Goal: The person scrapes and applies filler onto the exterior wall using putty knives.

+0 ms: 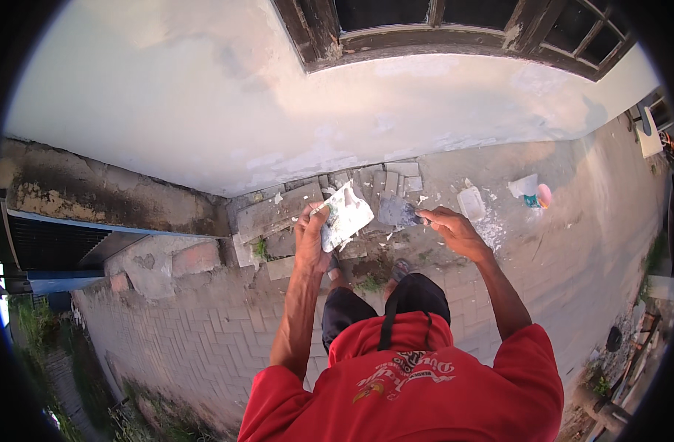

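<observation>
My left hand (pixel 311 236) grips a small white board (pixel 346 219) smeared with pale paste, held tilted at chest height in the middle of the view. My right hand (pixel 449 227) is closed on a flat grey metal scraper (pixel 396 211), its blade pointing left toward the board, a little apart from it. Below them are stacked paving slabs (pixel 278 205) with white flakes scattered around. Right of my right hand, a white tray (pixel 471 203) lies on the ground beside spilled white powder.
A pale patched wall (pixel 204 103) with a wooden window (pixel 454 40) stands ahead. A weathered ledge (pixel 108 188) runs at the left. A white sack (pixel 524 185) and a pink bowl (pixel 544 196) lie to the right. My feet stand at the slabs' edge on paving (pixel 219 324).
</observation>
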Tool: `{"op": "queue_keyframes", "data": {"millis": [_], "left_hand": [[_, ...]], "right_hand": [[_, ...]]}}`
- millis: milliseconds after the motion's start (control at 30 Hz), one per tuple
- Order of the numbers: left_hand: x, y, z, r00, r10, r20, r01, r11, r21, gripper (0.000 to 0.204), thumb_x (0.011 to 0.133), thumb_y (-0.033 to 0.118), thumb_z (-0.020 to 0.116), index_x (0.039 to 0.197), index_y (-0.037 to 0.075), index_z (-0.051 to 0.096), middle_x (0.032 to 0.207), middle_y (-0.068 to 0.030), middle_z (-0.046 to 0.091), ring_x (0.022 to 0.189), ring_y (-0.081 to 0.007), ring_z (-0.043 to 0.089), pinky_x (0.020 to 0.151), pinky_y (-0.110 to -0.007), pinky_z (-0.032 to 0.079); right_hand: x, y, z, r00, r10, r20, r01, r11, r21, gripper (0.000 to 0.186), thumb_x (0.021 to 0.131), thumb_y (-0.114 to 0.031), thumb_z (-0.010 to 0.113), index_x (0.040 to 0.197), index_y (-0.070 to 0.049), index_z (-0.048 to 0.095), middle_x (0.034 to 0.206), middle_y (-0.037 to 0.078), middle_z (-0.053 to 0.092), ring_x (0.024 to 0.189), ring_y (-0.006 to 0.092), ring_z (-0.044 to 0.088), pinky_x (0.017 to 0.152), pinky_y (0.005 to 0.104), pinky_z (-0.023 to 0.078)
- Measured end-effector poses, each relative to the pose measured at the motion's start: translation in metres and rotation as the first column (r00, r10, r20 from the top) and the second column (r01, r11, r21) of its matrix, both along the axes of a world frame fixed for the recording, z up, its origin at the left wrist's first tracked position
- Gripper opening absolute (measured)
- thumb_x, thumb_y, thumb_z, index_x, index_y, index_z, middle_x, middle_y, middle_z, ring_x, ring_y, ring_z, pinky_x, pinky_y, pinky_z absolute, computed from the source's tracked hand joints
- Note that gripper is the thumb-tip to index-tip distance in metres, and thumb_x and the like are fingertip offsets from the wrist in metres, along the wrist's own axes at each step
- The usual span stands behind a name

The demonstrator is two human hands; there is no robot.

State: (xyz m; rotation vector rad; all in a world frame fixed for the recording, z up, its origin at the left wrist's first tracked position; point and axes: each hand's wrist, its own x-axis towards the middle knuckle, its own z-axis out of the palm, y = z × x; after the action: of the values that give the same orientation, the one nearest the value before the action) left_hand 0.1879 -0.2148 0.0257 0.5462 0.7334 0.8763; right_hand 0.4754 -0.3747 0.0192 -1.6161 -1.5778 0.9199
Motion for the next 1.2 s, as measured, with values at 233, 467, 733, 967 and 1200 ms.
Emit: {"op": "queue_keyframes", "data": {"millis": [233, 467, 733, 967, 1200], "left_hand": [[0.025, -0.047, 0.013, 0.999, -0.047, -0.010, 0.046, 0.998, -0.048, 0.013, 0.090, 0.010, 0.066, 0.100, 0.004, 0.060, 0.089, -0.0053, 0.067, 0.074, -0.0125, 0.068, 0.066, -0.029, 0.060], [0.001, -0.075, 0.023, 0.999, -0.011, -0.050, 0.012, 1.000, 0.007, 0.014, 0.090, 0.011, 0.066, 0.100, 0.004, 0.059, 0.089, -0.0051, 0.068, 0.072, -0.0106, 0.068, 0.061, -0.027, 0.059], [-0.030, -0.136, 0.003, 0.997, -0.080, -0.012, 0.079, 0.994, -0.077, 0.020, 0.090, 0.012, 0.066, 0.106, 0.002, 0.060, 0.096, -0.0059, 0.068, 0.080, -0.0131, 0.069, 0.071, -0.029, 0.060], [-0.047, -0.165, 0.012, 0.999, -0.031, -0.016, 0.029, 0.997, -0.075, 0.018, 0.091, 0.012, 0.065, 0.105, 0.002, 0.059, 0.092, -0.0051, 0.068, 0.075, -0.0119, 0.069, 0.066, -0.027, 0.060], [-0.012, -0.157, 0.018, 0.992, 0.013, -0.129, 0.004, 0.991, 0.136, 0.016, 0.092, 0.012, 0.063, 0.104, 0.002, 0.057, 0.089, -0.0035, 0.065, 0.074, -0.0084, 0.063, 0.066, -0.025, 0.056]], "right_hand": [[-0.024, -0.010, 0.054, 0.957, 0.072, -0.280, -0.049, 0.995, 0.090, 0.036, 0.097, -0.009, 0.054, 0.133, -0.003, 0.058, 0.108, 0.013, 0.063, 0.092, 0.0201, 0.059, 0.084, 0.0323, 0.047], [-0.007, -0.071, 0.010, 0.982, 0.190, -0.001, -0.190, 0.980, -0.064, 0.036, 0.098, -0.009, 0.053, 0.133, -0.003, 0.058, 0.111, 0.013, 0.064, 0.099, 0.0204, 0.059, 0.085, 0.0351, 0.048], [-0.070, -0.109, 0.047, 0.913, -0.054, -0.403, 0.034, 0.998, -0.057, 0.036, 0.100, -0.015, 0.053, 0.133, -0.002, 0.058, 0.118, 0.012, 0.062, 0.102, 0.0183, 0.057, 0.091, 0.0320, 0.045], [-0.061, -0.166, 0.014, 0.988, 0.016, -0.150, -0.034, 0.992, -0.118, 0.037, 0.099, -0.015, 0.053, 0.133, -0.002, 0.057, 0.113, 0.009, 0.063, 0.096, 0.0168, 0.055, 0.089, 0.0312, 0.045], [-0.030, -0.172, 0.062, 0.966, -0.224, -0.127, 0.217, 0.974, -0.065, 0.036, 0.099, -0.012, 0.051, 0.134, -0.007, 0.058, 0.099, 0.006, 0.062, 0.082, 0.0178, 0.054, 0.079, 0.0315, 0.047]]}}
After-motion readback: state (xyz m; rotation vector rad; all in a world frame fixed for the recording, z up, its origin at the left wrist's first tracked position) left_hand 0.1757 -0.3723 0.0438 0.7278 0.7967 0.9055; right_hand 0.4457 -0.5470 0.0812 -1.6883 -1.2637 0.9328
